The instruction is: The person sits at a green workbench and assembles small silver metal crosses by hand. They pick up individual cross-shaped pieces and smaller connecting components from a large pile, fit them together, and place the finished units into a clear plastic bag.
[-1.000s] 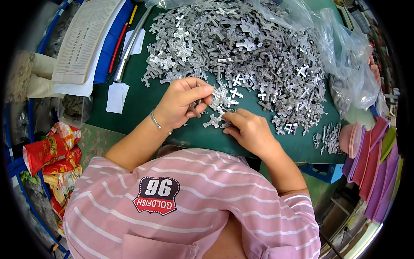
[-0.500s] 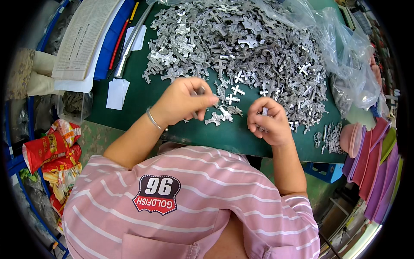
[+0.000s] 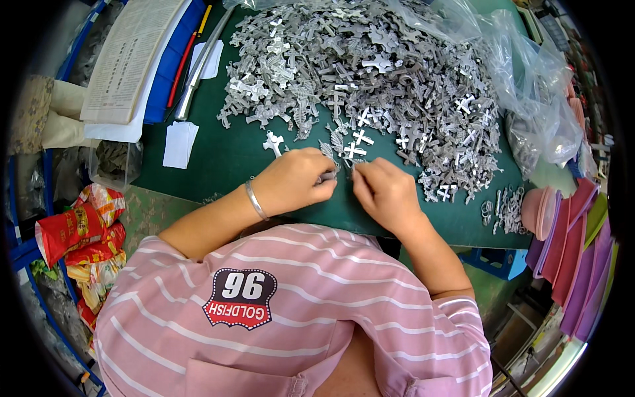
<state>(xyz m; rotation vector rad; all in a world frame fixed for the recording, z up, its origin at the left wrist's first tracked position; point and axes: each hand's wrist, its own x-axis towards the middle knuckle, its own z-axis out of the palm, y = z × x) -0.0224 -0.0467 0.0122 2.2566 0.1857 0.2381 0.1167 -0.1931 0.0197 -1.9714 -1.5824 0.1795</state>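
Observation:
A big heap of small silvery metal cross-shaped and leaf-shaped pieces [image 3: 370, 73] covers the far half of the green table [image 3: 218, 142]. My left hand [image 3: 296, 180], with a silver bangle at the wrist, is curled round a narrow grey metal piece [image 3: 327, 176]; its full shape is hidden. Close beside it, my right hand [image 3: 387, 195] has thumb and fingers pinched at a small metal piece that the fingertips mostly cover. A few loose crosses [image 3: 357, 137] lie just beyond my hands. One separate cross [image 3: 272, 142] lies beyond my left knuckles.
Clear plastic bags [image 3: 529, 92] rest against the heap's right side. Small metal parts [image 3: 510, 210] lie at the table's right, beside pink bowls [image 3: 539, 212]. At left are a tapered metal rod [image 3: 198, 83], white paper slips [image 3: 180, 144] and a blue tray [image 3: 165, 59].
My right hand has moved left, close to my left hand. The left hand has turned palm-down and lowered slightly. A cross now lies beyond it, and the loose crosses near the hands have shifted.

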